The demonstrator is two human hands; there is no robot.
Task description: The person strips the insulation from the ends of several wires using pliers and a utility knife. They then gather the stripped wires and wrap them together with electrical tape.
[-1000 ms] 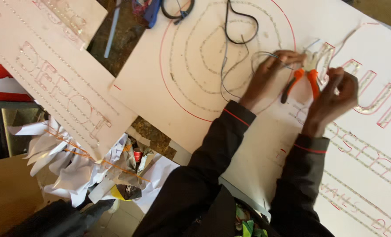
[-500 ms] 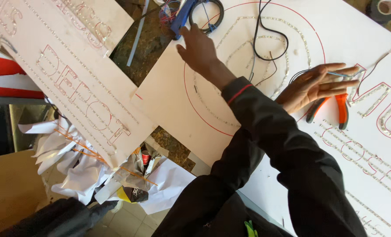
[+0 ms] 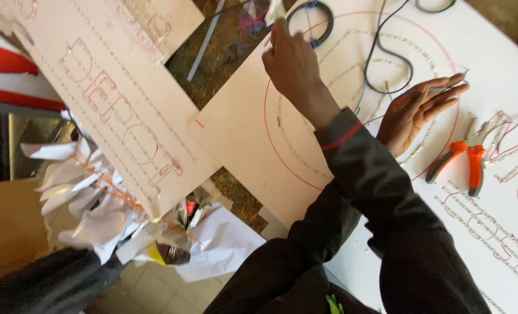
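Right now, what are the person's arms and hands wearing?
Both arms are in long dark, near-black sleeves. The left sleeve has a thin red stripe at the cuff. The left hand and right hand are bare: no gloves, rings or watch show.

Dark sleeves (image 3: 381, 192), red-striped cuffs

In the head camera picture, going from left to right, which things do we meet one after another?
Crumpled white paper → lettered board → left hand, raised near a black ring of tape → right hand, fingers spread flat on the white sign panel → orange-handled pliers.
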